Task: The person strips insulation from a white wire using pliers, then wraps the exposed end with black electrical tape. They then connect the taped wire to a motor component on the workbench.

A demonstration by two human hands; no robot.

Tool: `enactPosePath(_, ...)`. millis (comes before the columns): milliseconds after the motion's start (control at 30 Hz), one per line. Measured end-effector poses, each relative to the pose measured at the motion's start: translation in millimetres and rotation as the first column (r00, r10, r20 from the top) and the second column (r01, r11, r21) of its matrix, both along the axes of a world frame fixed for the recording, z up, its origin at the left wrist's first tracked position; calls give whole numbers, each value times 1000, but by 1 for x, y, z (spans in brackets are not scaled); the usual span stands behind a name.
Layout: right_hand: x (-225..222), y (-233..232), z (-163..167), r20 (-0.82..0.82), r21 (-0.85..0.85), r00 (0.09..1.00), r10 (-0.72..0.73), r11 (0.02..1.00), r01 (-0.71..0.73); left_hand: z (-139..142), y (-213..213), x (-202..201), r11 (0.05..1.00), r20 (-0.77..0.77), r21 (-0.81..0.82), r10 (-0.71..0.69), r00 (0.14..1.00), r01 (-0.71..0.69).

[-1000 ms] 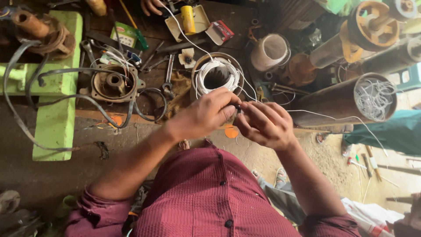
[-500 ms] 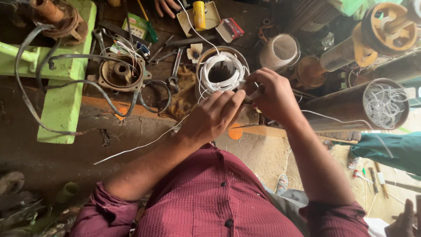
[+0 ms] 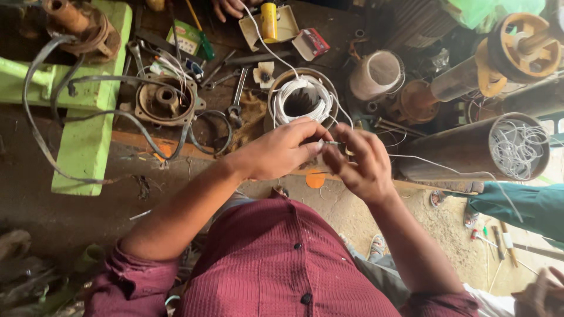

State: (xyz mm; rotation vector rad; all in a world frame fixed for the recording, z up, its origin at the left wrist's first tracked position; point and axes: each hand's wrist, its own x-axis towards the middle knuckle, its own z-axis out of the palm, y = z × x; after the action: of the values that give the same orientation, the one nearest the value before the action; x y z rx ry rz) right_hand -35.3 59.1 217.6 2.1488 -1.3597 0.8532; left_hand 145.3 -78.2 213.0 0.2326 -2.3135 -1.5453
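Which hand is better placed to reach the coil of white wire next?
Probably the left hand: it lies just below the coil of white wire, its fingers nearest it. The right hand sits further off, pinching the thin wire that trails right.

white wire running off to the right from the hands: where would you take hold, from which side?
Take the white wire on its free span just right of the right hand, pinching from above. There it hangs clear of the rusty cylinder; nearer the left hand the fingers cover it.
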Motion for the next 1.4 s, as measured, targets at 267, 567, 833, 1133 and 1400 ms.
enactPosePath(267, -19, 0, -8, -15, -132, 997, 69, 989, -71, -7, 35, -4, 879, -202, -319, 303, 931, -355)
enactPosePath(567, -3, 12, 0, -119, -178, 993, 17, 983, -38, 5, 29, -6, 881, -251, -236, 352, 902, -409)
enactPosePath(833, 9, 21, 7, -6, -154, 1000, -7, 988, 6, -4, 37, -3, 870, -294, -265, 337, 894, -415)
enactPosePath(1133, -27, -45, 37, 384, 604, 884, -266, 796, -22, -9, 33, -3, 796, -253, -489, 263, 931, -357)
enactPosePath(1400, -25, -43, 43, 609, 699, 677, -413, 684, -211, -16, 34, -7, 703, -406, -525, 289, 867, -480)
